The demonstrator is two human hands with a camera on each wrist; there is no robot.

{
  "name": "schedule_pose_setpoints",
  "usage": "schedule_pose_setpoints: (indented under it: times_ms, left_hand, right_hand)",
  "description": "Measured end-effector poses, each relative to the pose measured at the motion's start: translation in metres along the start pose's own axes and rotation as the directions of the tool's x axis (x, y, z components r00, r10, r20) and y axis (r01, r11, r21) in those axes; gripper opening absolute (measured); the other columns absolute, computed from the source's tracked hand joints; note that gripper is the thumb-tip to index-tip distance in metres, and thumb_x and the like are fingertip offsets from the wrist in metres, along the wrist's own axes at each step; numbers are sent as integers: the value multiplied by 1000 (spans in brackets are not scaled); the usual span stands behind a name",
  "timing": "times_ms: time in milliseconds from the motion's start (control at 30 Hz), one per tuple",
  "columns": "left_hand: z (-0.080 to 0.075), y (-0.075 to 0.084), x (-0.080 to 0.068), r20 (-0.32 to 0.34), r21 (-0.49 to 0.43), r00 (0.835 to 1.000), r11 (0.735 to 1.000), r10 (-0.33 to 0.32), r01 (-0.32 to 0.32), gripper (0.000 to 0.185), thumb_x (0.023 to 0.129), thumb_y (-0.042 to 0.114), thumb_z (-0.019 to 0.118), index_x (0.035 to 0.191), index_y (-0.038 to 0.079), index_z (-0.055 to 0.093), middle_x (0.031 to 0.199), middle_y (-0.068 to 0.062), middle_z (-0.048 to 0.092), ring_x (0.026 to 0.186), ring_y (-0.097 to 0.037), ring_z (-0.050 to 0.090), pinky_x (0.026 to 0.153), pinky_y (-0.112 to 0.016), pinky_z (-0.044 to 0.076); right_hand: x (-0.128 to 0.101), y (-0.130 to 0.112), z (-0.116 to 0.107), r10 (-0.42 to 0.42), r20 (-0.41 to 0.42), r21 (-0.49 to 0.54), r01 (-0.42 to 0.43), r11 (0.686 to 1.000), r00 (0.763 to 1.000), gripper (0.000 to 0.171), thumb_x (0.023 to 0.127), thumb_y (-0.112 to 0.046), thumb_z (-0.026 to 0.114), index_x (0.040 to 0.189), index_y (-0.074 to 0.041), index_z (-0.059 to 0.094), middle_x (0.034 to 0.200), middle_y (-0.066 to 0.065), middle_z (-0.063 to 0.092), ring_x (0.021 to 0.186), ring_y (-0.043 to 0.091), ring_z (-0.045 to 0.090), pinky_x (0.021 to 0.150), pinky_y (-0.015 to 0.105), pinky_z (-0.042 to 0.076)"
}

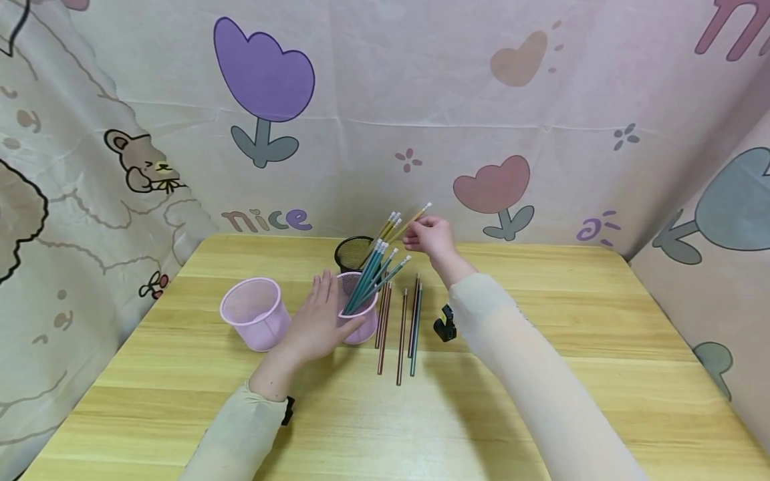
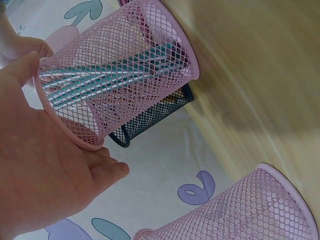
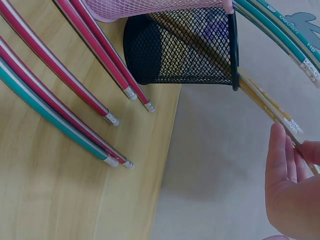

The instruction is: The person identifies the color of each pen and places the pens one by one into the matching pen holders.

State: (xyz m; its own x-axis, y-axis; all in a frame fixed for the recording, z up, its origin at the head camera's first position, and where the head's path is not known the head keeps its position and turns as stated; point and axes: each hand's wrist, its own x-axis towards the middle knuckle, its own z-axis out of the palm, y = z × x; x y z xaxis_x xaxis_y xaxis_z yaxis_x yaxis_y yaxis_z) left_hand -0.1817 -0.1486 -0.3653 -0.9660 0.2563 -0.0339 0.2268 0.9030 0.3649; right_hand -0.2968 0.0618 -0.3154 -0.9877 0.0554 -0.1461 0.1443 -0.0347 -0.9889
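My right hand (image 1: pixel 434 235) pinches a yellow pencil (image 1: pixel 419 212) near its eraser end, above the black mesh pen holder (image 1: pixel 351 255). In the right wrist view, that pencil slants from the holder up to my right fingers, beside other yellow pencils (image 3: pixel 260 95). My left hand (image 1: pixel 319 310) rests against the rim of a pink mesh pen holder (image 1: pixel 361 333), fingers fairly straight and thumb reaching across its near side. Several teal pencils (image 1: pixel 365 280) lean inside this pink holder, eraser ends up. The left wrist view shows them through the mesh.
A second pink mesh holder (image 1: pixel 255 314) stands to the left. Several red pencils (image 1: pixel 402 341) and a teal pencil (image 1: pixel 416 334) lie on the wooden table (image 1: pixel 601 401). Beside my right sleeve sits a small black object (image 1: pixel 445 325). A printed cloth (image 1: pixel 373 80) hangs behind.
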Motion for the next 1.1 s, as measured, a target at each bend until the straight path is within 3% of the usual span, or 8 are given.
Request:
schedule_pose_setpoints:
  times_ms: [233,433,567,733,900,1000,1100]
  left_hand:
    - [-1,0,0,-1,5,1000,1000,4,-4,95,90,55,49,146,-9,7,155,-25,-3,143,-42,-2,117,-52,13]
    - [-1,1,0,-3,18,1000,1000,12,-12,94,90,53,50,146,-10,9,154,-26,-3,142,-43,-1,117,-51,12]
    - [-1,0,0,-6,9,1000,1000,10,-10,94,90,53,50,146,-10,8,154,-26,-3,142,-43,-1,117,-52,13]
    - [-1,-1,-1,-10,3,1000,1000,10,-10,94,90,53,50,146,-10,7,154,-26,-3,143,-43,-1,116,-52,14]
    - [0,-1,-1,-11,6,1000,1000,12,-12,94,90,53,51,146,-10,8,154,-26,-3,142,-43,-1,117,-51,13]
    - [0,-1,-1,-11,12,1000,1000,14,-14,94,90,53,50,146,-10,8,154,-27,-3,142,-43,-1,117,-51,12]
    - [0,-1,-1,-11,9,1000,1000,14,-14,94,90,52,50,146,-10,7,154,-27,-3,142,-43,-1,117,-51,12]
  right_hand:
    - [-2,2,2,22,36,-105,-18,994,999,27,96,-10,51,114,9,56,101,23,62,56,6,61,76,31,58]
    - [-3,4,3,30,68,-134,-20,991,997,32,96,-12,49,119,9,57,115,32,59,54,4,60,57,16,55]
    - [-2,5,3,42,79,-136,-31,990,996,33,96,-11,50,121,9,56,118,33,57,55,4,60,56,15,54]
    - [-3,7,-4,59,66,-195,-45,980,996,35,95,-14,52,119,11,54,101,24,61,57,7,60,66,23,58]
    - [-6,15,-17,92,54,-323,-69,944,994,33,94,-14,53,115,12,54,81,12,59,55,8,58,67,28,59]
    - [-8,23,-25,106,46,-415,-77,907,993,25,92,-14,56,102,9,58,70,7,57,51,9,57,64,28,59]
    - [-10,33,-32,111,51,-548,-65,834,992,17,89,-13,58,81,1,58,59,3,55,46,9,56,65,34,60]
